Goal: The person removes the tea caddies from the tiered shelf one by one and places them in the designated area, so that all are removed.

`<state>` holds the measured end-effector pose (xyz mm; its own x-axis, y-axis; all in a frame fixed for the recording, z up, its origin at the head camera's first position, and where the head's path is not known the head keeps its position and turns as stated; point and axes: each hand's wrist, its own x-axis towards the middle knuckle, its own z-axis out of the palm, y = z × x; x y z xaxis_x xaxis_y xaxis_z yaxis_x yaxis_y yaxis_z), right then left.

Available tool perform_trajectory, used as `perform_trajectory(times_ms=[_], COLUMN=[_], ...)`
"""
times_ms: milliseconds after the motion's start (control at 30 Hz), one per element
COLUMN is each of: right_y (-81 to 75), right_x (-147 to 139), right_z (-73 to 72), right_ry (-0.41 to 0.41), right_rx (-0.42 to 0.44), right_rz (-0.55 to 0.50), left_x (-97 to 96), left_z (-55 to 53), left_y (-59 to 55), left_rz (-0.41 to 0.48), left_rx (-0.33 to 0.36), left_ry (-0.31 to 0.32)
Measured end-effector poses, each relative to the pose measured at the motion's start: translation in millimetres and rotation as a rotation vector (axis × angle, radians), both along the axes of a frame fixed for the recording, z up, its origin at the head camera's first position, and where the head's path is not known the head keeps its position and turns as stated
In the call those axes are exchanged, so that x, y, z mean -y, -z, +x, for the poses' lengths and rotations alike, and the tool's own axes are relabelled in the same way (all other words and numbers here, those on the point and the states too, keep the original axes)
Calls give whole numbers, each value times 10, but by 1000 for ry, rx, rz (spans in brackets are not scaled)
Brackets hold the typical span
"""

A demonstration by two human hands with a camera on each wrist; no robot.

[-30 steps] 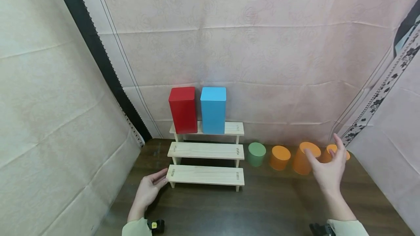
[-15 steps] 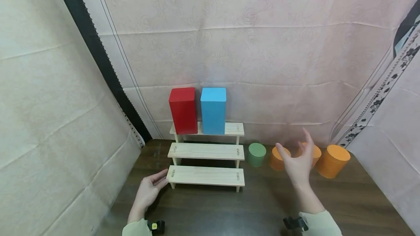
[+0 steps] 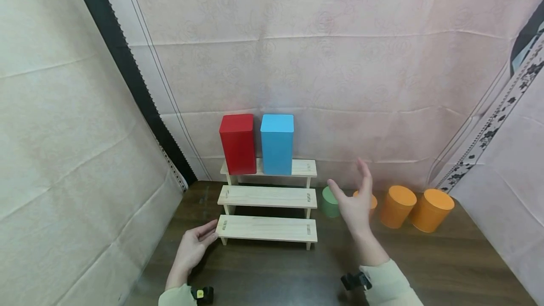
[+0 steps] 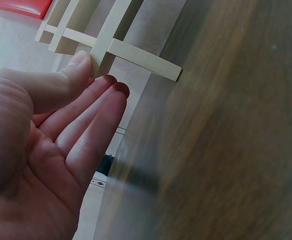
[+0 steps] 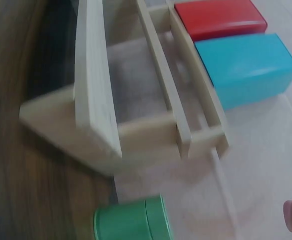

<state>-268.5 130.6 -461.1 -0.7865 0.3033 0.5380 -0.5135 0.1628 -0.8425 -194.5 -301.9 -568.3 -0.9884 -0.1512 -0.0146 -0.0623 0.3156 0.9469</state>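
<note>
A three-step wooden display shelf [image 3: 267,228] stands on the table. My left hand [image 3: 193,247] pinches the left end of its lowest board, thumb on one face and fingertips against the other [image 4: 61,120]. On the top step sit a red box [image 3: 238,148] and a light blue box [image 3: 277,150], both upright. My right hand [image 3: 356,209] is raised with thumb and fingers spread, holding nothing. It hovers at a green tin [image 3: 329,206] and the leftmost orange tin [image 3: 373,204], partly hiding both. The right wrist view shows the green tin [image 5: 131,220] beside the shelf.
Two more orange tins, a middle one [image 3: 397,208] and a far-right one [image 3: 431,210], stand in a row along the back. A pale cloth wall [image 3: 382,84] rises behind, and more cloth hangs at both sides of the dark wooden table [image 3: 272,273].
My right hand has swept left along the row of tins, from the far-right orange ones to the green one. The left hand stays at the shelf's end.
</note>
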Motion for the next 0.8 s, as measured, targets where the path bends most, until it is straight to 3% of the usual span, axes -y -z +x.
perform_trajectory(times_ms=[233, 433, 567, 800], right_y=[-86, -136, -187, -305], right_x=[468, 968, 1301, 1693], right_z=[-71, -185, -269, -359], right_ry=[-118, -148, -99, 62], right_rx=[26, -38, -81, -43], right_rz=[-23, -47, -27, -49], left_x=[20, 35, 27, -7], left_z=[9, 23, 25, 5], left_y=[-3, -12, -24, -24], left_rz=[19, 21, 17, 26], left_rx=[-12, -19, -11, -8], left_ry=[6, 7, -5, -2])
